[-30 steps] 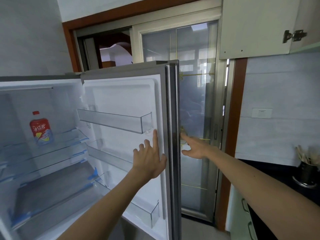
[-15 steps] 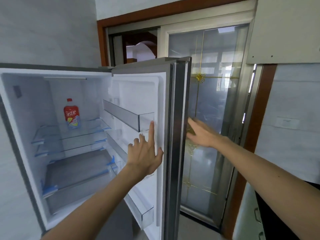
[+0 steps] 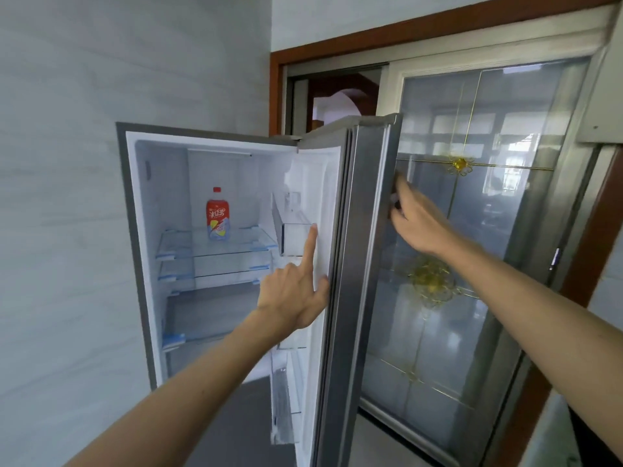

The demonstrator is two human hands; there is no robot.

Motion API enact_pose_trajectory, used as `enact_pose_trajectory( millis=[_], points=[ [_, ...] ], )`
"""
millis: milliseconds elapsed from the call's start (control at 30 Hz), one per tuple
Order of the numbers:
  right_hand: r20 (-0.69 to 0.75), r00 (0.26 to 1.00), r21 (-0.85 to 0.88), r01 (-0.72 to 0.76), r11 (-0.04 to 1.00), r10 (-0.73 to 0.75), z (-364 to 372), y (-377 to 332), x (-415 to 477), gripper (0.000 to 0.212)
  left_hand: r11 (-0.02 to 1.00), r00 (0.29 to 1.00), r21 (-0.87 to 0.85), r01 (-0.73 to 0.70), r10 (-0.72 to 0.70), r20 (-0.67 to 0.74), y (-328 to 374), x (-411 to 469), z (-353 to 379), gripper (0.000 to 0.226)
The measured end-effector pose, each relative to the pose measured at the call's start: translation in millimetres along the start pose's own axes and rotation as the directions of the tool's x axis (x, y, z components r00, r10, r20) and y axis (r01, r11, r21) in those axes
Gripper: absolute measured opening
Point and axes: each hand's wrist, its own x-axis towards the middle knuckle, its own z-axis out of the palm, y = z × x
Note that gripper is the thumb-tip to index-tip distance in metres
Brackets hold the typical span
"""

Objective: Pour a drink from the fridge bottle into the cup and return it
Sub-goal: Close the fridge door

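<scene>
A red-capped bottle (image 3: 217, 215) with a red and blue label stands upright on the upper glass shelf (image 3: 246, 247) inside the open fridge. The fridge door (image 3: 365, 264) is swung out to the right, edge-on to me. My left hand (image 3: 291, 294) is at the door's inner side, its index finger straight up against the white lining beside a clear door bin (image 3: 295, 239), holding nothing. My right hand (image 3: 416, 219) rests on the door's outer steel face, fingertips against it. No cup is in view.
Lower fridge shelves (image 3: 215, 315) hold nothing I can see. A grey wall (image 3: 67, 230) flanks the fridge on the left. Behind the door is a sliding glass door (image 3: 478, 281) with gold trim in a brown frame. A wall cabinet (image 3: 603, 106) hangs at the upper right.
The fridge door has swung further toward closing relative to my view, now edge-on. Both hands stayed on it. My view shifted left, and the counter at the right has left the frame.
</scene>
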Motion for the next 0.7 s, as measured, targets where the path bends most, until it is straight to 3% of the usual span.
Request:
enact_pose_trajectory(
  millis=[133, 400, 700],
  points=[
    [-0.038, 0.996, 0.043, 0.083, 0.996, -0.082, 12.5, -33.6, 17.9, 0.069, 0.998, 0.999, 0.032, 0.045, -0.045, 0.024, -26.8, -5.8, -18.8, 0.083],
    [-0.104, 0.983, 0.105, 0.162, 0.981, -0.151, 50.5, -108.9, 46.0, 0.067, 0.999, 0.999, -0.006, 0.036, -0.036, 0.014, -86.7, -18.4, -56.6, 0.080],
    [-0.165, 0.970, 0.122, 0.198, 0.973, -0.177, 98.6, -189.7, 79.1, 0.067, 0.967, 0.995, -0.238, 0.093, -0.081, 0.060, -165.2, -15.5, -72.6, 0.080]
  ],
)
